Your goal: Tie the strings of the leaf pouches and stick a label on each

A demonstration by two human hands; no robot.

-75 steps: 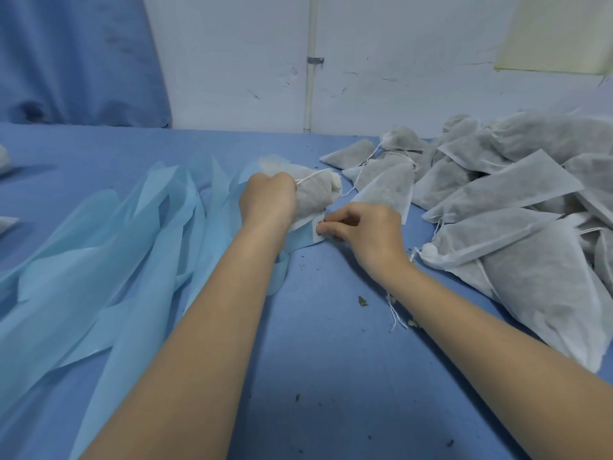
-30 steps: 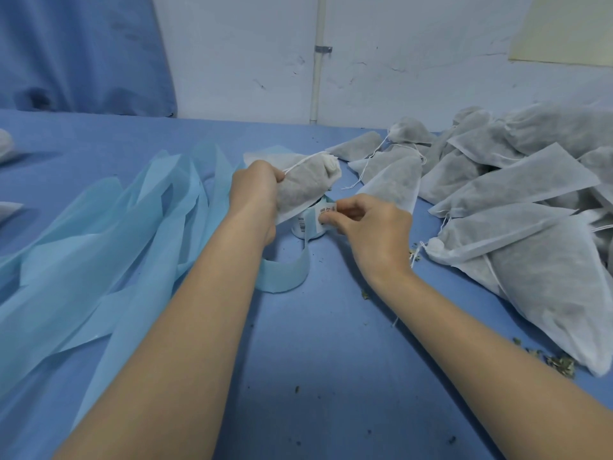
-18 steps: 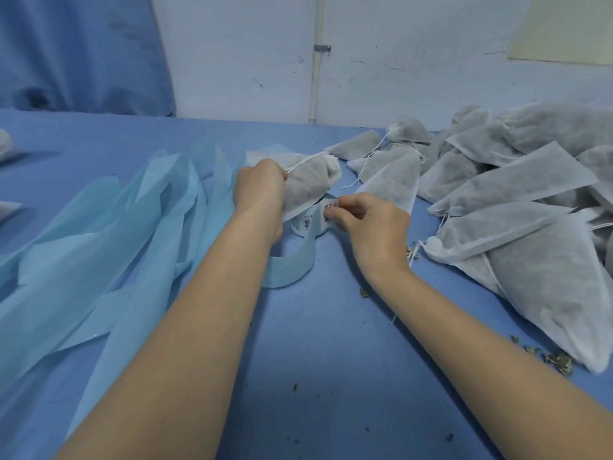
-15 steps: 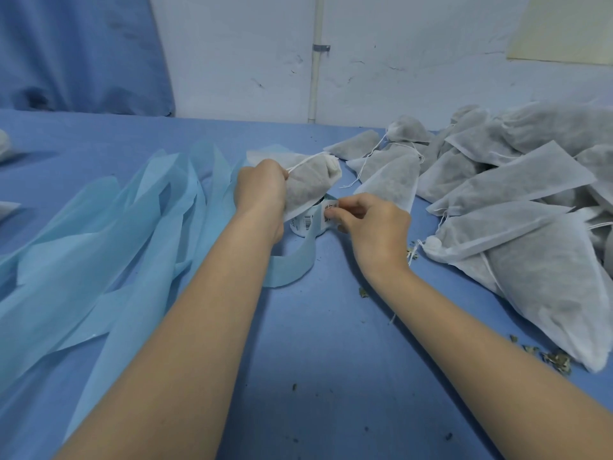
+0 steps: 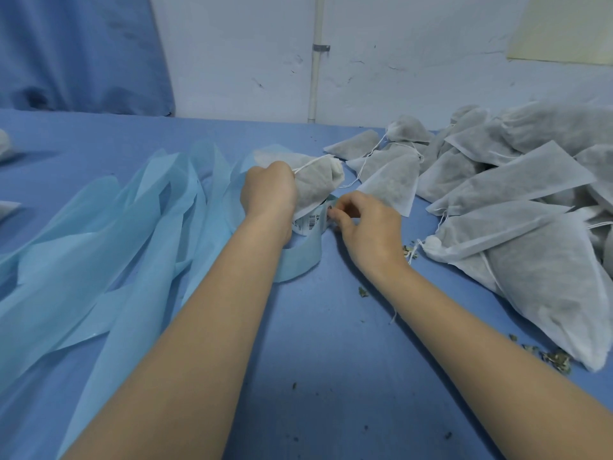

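Your left hand [image 5: 269,189] grips the neck of one leaf pouch [image 5: 315,184], fingers curled round it where the white drawstring [image 5: 310,164] loops out, and holds it at the middle of the bench [image 5: 331,376], just above the label roll [image 5: 306,224]. Your right hand [image 5: 366,224] has thumb and fingertips [image 5: 331,214] pinched together on the edge of a printed label [image 5: 311,221] on that roll, right under the pouch. So this pouch looks drawn closed, though whether it is knotted you cannot tell from here, and its label is not yet on it.

Most of the job seems left: the big heap of pouches [image 5: 517,200] on the right shows no labels from this side. The spent blue backing strips [image 5: 109,247] spread to the left suggest many labels have been used already.

Compared with 2.5 seconds ago, the pouch has been lifted off the bench and tipped up, the label roll has come into sight beneath it, and your right hand has shifted from the bench surface to the label's edge. Over the last half second almost nothing has moved.
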